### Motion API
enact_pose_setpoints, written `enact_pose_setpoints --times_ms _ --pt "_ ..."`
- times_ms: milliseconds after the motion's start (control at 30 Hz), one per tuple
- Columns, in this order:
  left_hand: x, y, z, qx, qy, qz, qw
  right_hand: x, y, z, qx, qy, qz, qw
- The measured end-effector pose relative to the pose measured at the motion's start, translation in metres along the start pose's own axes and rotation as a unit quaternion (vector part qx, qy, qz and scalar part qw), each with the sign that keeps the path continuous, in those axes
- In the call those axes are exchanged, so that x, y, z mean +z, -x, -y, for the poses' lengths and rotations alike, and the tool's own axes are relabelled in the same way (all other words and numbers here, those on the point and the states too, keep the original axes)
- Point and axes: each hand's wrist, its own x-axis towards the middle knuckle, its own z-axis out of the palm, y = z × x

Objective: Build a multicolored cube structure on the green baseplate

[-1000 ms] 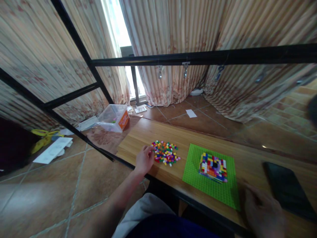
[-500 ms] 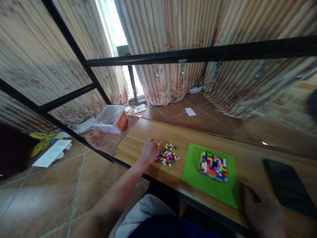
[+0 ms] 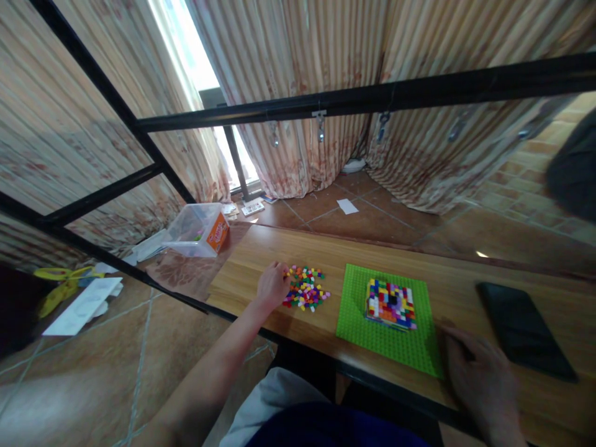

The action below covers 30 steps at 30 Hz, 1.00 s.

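Note:
My left hand [image 3: 273, 285] is at the left edge of a loose pile of small coloured toy bricks [image 3: 307, 290]. Its fingers are curled together at the bricks, and whatever is between them is too small to make out. To the right of the pile lies a green baseplate [image 3: 351, 320], carrying a low, multicoloured block of stacked bricks [image 3: 390, 305]. My right hand [image 3: 479, 379] rests on the wooden table beside the baseplate's right edge, fingers loosely apart and nothing visible in them.
A dark phone [image 3: 526, 329] lies on the table [image 3: 288, 245] at the right. Past the table's left end stands a clear plastic box [image 3: 195, 230] with an orange label. A black metal rail [image 3: 344, 102] with hanging clips crosses in front of the curtains.
The view has shifted slightly, moving the table and its things a little to the left in the picture. Both hands keep about the same places beside the pile and the baseplate.

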Motion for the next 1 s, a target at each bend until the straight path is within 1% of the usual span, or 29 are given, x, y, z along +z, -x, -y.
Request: enact_pose_setpoints --times_ms 133,300,500,567,633,700,767,867,933,1000 --pt "-0.001 0.001 -0.002 0.006 -0.008 0.008 1.000 0.000 0.000 0.001 0.000 -0.006 -0.005 1.000" --pt "0.000 0.003 -0.007 0.029 -0.012 0.007 0.999 0.000 0.000 0.000 -0.014 -0.016 -0.004 1.000" --pt "-0.002 0.005 -0.011 0.048 -0.035 0.008 0.998 0.001 0.001 0.000 -0.020 -0.005 -0.018 1.000" --pt "-0.004 0.005 -0.014 0.049 -0.030 0.003 0.998 0.002 0.000 0.000 -0.021 -0.003 -0.023 1.000" --pt "-0.008 0.005 -0.022 0.064 -0.003 -0.008 0.998 0.003 0.000 0.001 -0.026 -0.007 -0.026 0.999" --pt "-0.012 0.003 -0.037 0.101 0.044 -0.014 0.994 0.004 -0.001 0.001 -0.034 -0.014 -0.035 0.999" --pt "-0.014 -0.001 -0.059 0.161 0.100 -0.007 0.982 0.004 -0.002 0.001 -0.041 -0.023 -0.047 0.998" --pt "-0.011 -0.007 -0.098 0.241 0.173 0.032 0.955 0.005 -0.002 0.002 -0.033 -0.031 -0.053 0.998" --pt "-0.006 -0.010 -0.122 0.272 0.207 0.058 0.938 0.005 -0.002 0.003 -0.020 -0.036 -0.045 0.998" --pt "0.002 -0.013 -0.140 0.282 0.234 0.080 0.927 0.004 -0.001 0.005 -0.010 -0.045 -0.042 0.998"
